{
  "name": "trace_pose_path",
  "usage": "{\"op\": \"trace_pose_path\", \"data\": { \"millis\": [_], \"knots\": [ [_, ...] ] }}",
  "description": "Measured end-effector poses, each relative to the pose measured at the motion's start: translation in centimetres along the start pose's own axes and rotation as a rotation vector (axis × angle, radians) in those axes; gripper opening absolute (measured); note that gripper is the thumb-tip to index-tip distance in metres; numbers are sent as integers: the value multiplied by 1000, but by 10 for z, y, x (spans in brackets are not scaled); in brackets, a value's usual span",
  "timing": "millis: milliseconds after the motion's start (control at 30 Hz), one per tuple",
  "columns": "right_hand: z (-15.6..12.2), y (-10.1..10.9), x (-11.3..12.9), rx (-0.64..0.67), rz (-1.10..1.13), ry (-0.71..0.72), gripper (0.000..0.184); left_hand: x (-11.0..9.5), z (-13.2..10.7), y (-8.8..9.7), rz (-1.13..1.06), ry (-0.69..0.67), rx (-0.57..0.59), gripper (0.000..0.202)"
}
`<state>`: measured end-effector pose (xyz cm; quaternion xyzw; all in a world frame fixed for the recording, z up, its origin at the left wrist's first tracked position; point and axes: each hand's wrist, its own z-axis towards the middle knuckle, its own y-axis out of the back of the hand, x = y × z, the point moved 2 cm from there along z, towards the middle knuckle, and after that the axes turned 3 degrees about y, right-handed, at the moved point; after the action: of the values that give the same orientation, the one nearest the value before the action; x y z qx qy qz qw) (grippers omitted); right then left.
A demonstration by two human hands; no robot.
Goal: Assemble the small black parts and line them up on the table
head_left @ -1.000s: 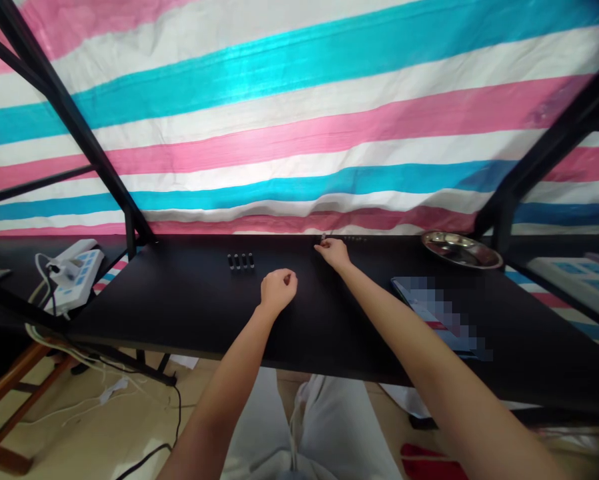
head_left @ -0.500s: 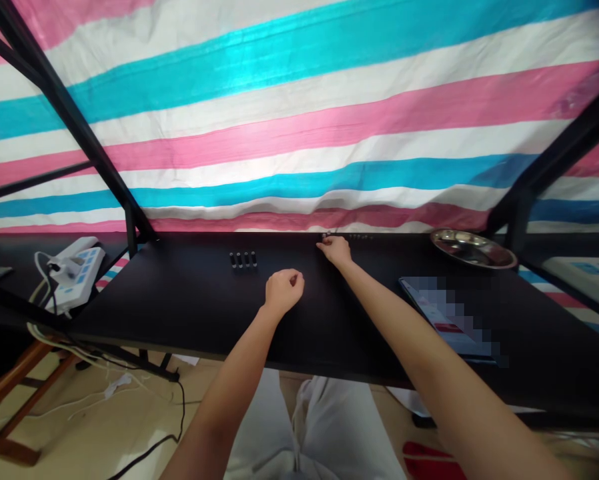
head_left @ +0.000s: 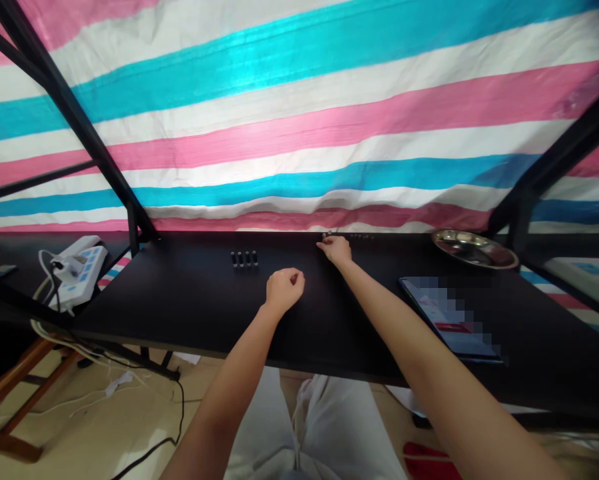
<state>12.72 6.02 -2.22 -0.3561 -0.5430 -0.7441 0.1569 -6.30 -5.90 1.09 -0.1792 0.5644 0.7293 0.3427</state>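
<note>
My left hand (head_left: 285, 291) rests over the black table (head_left: 179, 293), its fingers curled closed; whatever they may hold is hidden. Farther back, near the table's rear edge, my right hand (head_left: 336, 251) has thumb and fingers pinched together. Just behind its fingers lie tiny shiny pieces (head_left: 326, 235), too small to name. A row of more tiny pieces (head_left: 362, 237) runs along the back edge to the right of that hand. Left of both hands, several short black cylinders with silvery ends (head_left: 244, 259) are lined up side by side.
At the back right sits a round metal dish (head_left: 474, 249). A tablet-like device (head_left: 452, 323), partly blurred out, lies in front of it. White power strips (head_left: 82, 273) with cables are at the left. Black frame posts (head_left: 79, 127) flank the table, before a striped sheet (head_left: 299, 133).
The view has shifted very slightly. Both hands keep nearly the same place and shape, and the row of cylinders is unchanged.
</note>
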Motion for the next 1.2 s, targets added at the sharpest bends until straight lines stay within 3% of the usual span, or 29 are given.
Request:
{"op": "trace_pose_path", "data": {
  "millis": [367, 867, 1200],
  "knots": [
    [6, 4, -12, 58, 12, 55, 18, 0, 0, -3, -1, -2, 11, 25],
    [2, 8, -15, -86, 0, -22, 26, 1, 0, -3, 6, -34, 10, 26],
    [2, 7, -15, -57, 0, -42, 29, 2, 0, -4, 2, -30, 10, 26]
  ]
}}
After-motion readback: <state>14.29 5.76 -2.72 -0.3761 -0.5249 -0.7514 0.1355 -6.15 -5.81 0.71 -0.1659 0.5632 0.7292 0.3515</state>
